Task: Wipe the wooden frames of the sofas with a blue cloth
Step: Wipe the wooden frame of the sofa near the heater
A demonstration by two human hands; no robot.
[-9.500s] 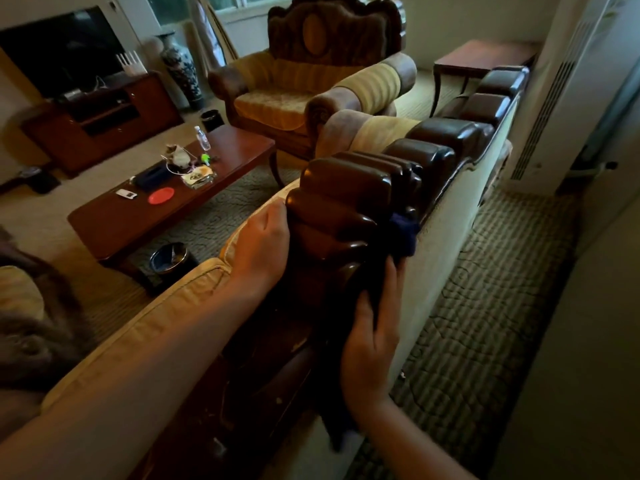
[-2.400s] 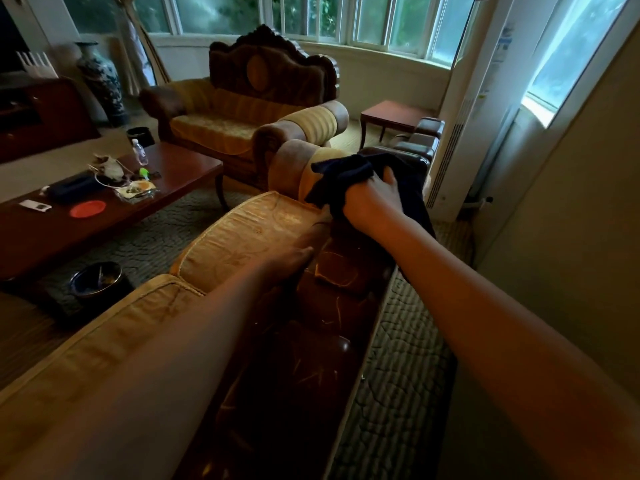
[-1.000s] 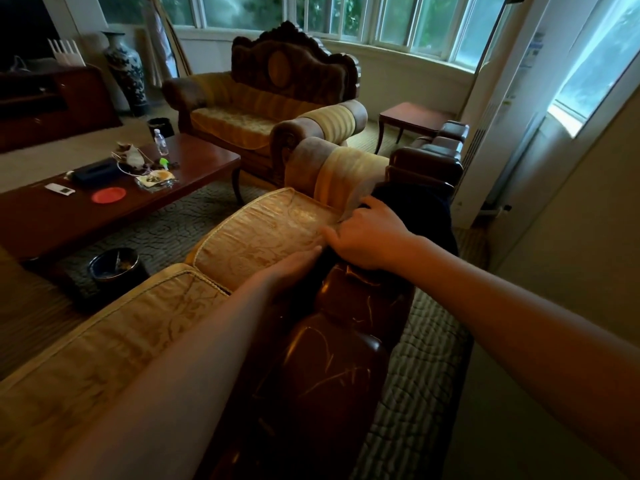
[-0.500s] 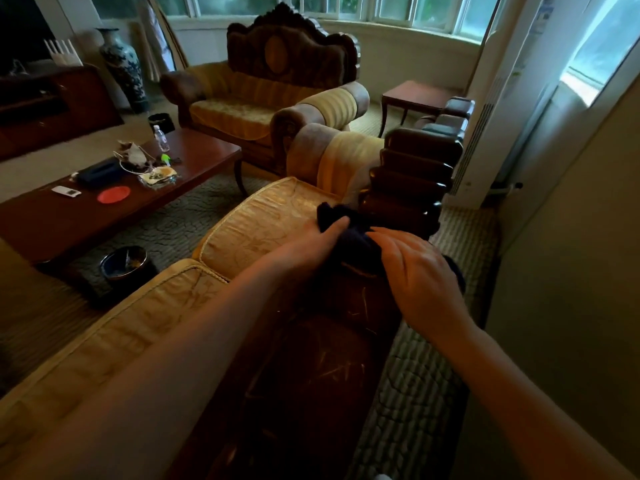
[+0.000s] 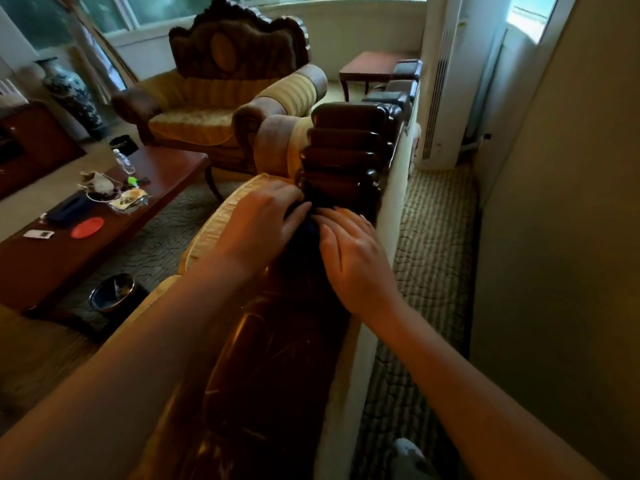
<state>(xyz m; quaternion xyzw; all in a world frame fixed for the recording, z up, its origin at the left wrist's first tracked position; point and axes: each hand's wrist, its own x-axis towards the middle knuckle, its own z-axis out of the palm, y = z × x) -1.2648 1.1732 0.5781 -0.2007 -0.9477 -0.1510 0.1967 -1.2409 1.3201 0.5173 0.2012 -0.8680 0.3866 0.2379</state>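
Note:
The sofa's dark wooden frame (image 5: 277, 341) runs away from me along the backrest top and rises into a stepped carved crest (image 5: 343, 147). A dark blue cloth (image 5: 304, 237) lies bunched on the rail at the foot of that crest, mostly hidden between my hands. My left hand (image 5: 263, 220) comes over the yellow cushion and grips the cloth's left side with bent fingers. My right hand (image 5: 353, 251) lies on the cloth's right side, fingers fairly straight and pressing it onto the wood.
An armchair with a carved wooden back (image 5: 225, 81) stands ahead. At left, a coffee table (image 5: 104, 216) carries small items, with a dark bin (image 5: 112, 296) on the floor beside it. On the right, a narrow carpeted aisle (image 5: 433, 237), a white standing unit (image 5: 446, 81) and a wall (image 5: 554, 237).
Both hands have slid the cloth forward along the rail to the foot of the stepped crest, and they now sit closer together with the cloth bunched between them.

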